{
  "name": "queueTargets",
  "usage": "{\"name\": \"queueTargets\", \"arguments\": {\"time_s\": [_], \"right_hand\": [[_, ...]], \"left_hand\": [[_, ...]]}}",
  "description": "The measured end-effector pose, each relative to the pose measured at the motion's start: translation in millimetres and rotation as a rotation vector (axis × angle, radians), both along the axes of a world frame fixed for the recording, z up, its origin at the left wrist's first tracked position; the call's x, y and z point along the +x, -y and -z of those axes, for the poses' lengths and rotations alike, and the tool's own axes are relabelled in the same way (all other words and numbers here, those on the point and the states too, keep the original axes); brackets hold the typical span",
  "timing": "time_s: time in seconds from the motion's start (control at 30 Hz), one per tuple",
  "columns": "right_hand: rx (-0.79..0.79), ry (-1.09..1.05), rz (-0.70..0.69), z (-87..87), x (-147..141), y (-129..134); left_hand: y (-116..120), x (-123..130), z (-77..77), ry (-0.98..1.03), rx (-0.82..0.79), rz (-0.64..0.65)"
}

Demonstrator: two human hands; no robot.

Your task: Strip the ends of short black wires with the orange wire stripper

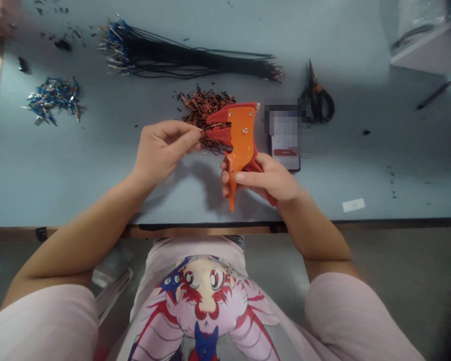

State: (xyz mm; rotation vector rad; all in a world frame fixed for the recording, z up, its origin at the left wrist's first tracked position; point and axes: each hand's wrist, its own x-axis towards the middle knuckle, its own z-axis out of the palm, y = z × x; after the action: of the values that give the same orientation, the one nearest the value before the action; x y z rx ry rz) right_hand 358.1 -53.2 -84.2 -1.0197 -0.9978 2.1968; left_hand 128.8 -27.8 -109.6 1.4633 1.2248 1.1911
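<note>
My right hand (265, 178) is wrapped round the handles of an orange and red wire stripper (242, 133), its red jaws pointing left. At the jaws, the thumb and fingertips of my left hand (167, 145) pinch together on a thin dark piece, perhaps a wire, mostly hidden by the fingers. Just behind the jaws lies a heap of copper-coloured and black wire scraps (201, 108), partly covered by the tool.
A long bundle of black wires (195, 59) with blue ends lies at the back. Blue and silver terminals (54, 98) are piled at left. On the right are a phone (285, 135), scissors (317, 98), a pen (434, 95) and a white label (354, 205).
</note>
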Motion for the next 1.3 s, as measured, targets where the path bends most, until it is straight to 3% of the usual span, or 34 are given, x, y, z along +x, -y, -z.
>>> {"name": "queueTargets", "arguments": {"time_s": [0.17,0.67,1.03,1.3], "right_hand": [[0.018,-0.008,-0.016,-2.1,-1.2,2.6],[0.233,0.074,-0.061,1.3,-5.2,4.1],[0.259,0.219,-0.073,3.1,-7.5,6.6],[0.217,0.154,-0.005,-0.8,-4.9,1.9]], "left_hand": [[3.3,3.7,-8.3,0.003,-0.031,0.001],[3.3,0.4,-6.1,-0.035,0.054,0.009],[2.1,-7.6,-7.1,-0.213,0.156,0.089],[1.8,-7.0,-6.2,-0.247,0.183,0.025]]}}
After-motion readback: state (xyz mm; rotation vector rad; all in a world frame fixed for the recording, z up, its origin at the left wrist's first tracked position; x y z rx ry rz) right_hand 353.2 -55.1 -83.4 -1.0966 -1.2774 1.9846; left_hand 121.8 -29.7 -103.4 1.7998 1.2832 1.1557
